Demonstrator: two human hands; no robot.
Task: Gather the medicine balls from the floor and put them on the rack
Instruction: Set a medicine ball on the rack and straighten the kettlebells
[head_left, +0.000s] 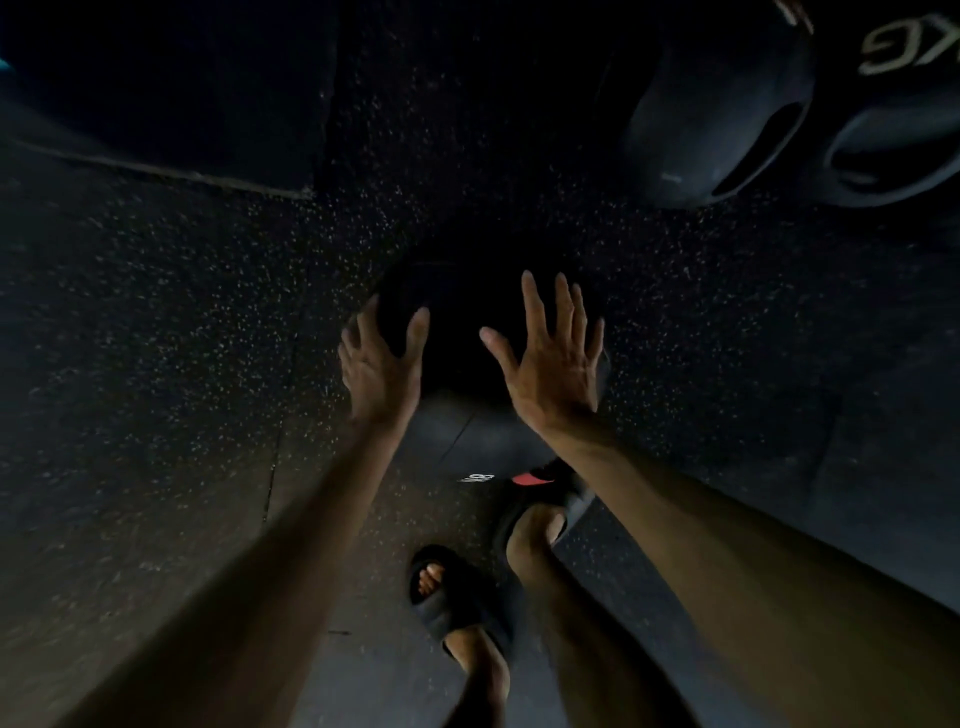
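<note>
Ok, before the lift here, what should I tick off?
1. Left hand at the medicine ball's left side: ok, fingers spread.
2. Right hand on its right side: ok, fingers straight.
3. Firm contact: cannot tell, too dark.
4. Hands below the ball's middle: not ok, both seem high.
5. Feet clear: cannot tell, the red-marked sandal is close to the ball.
6. Rack in view: not ok.

Very dim, grainy; medicine ball (462, 332) nearly lost in shadow, centre. Faint sheen 1 o'clock. Edges bowed, soft.
</note>
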